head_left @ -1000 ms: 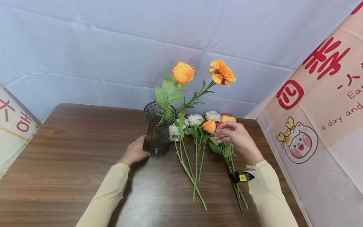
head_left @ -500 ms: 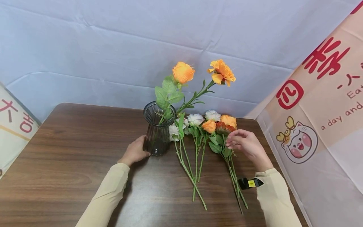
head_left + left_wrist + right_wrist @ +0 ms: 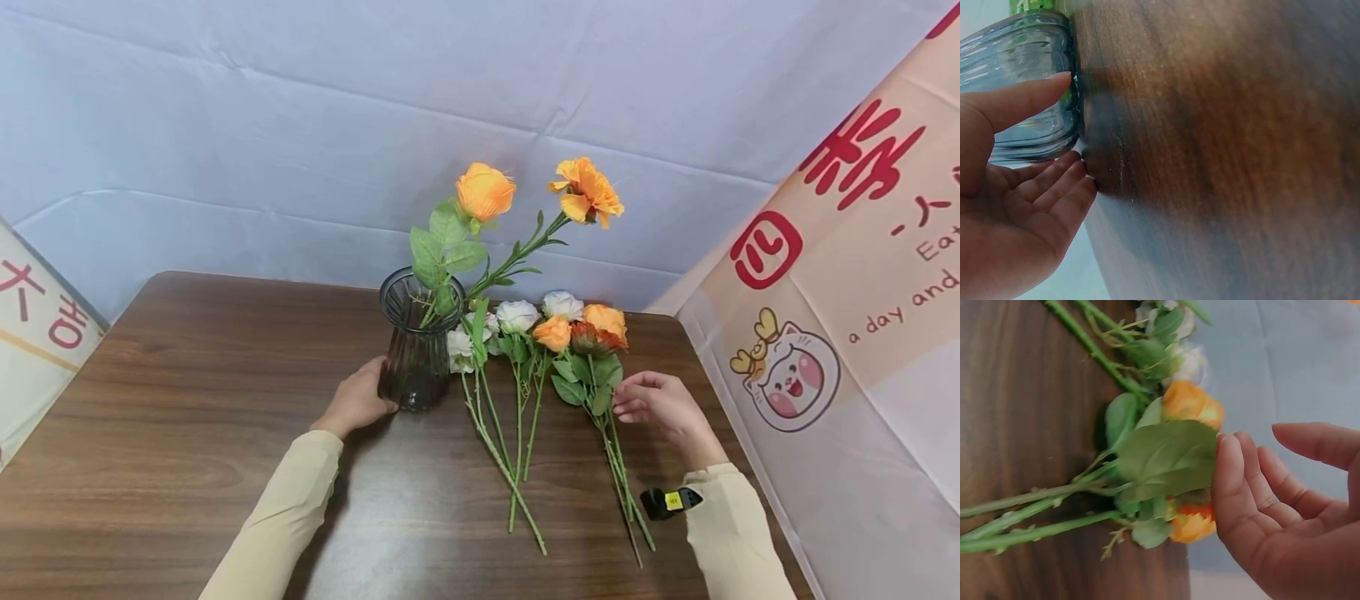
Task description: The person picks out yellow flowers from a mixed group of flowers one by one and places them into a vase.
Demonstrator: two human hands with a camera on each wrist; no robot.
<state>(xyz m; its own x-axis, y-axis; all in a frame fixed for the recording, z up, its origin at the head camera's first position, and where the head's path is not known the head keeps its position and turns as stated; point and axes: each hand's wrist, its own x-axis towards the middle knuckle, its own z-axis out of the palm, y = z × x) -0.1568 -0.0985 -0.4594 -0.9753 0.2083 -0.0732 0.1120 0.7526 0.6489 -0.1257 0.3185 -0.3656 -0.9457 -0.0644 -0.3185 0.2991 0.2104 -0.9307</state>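
Observation:
A dark clear glass vase (image 3: pixel 417 367) stands upright on the table, holding an orange rose (image 3: pixel 485 193). An orange ruffled flower (image 3: pixel 588 193) leans right at its rim; where its stem ends is hidden. My left hand (image 3: pixel 358 400) holds the vase low down, thumb (image 3: pixel 1038 97) on one side and fingers on the other. Beside a bunch of orange and rust-red flowers lies my right hand (image 3: pixel 663 412), loosely bent, holding nothing. Its fingertips are close to a green leaf (image 3: pixel 1169 456) of that bunch; I cannot tell whether they touch.
Several white flowers (image 3: pixel 517 317) lie right of the vase, their stems (image 3: pixel 498 454) crossing toward the near side. An orange rose (image 3: pixel 553 333) lies between them and the rust-red flower (image 3: pixel 594 337). A pale cloth (image 3: pixel 300 150) hangs behind the wooden table (image 3: pixel 187 400).
My right hand has drawn back from the flower heads, down and to the right, uncovering the rust-red flower. My left hand and the vase have stayed put.

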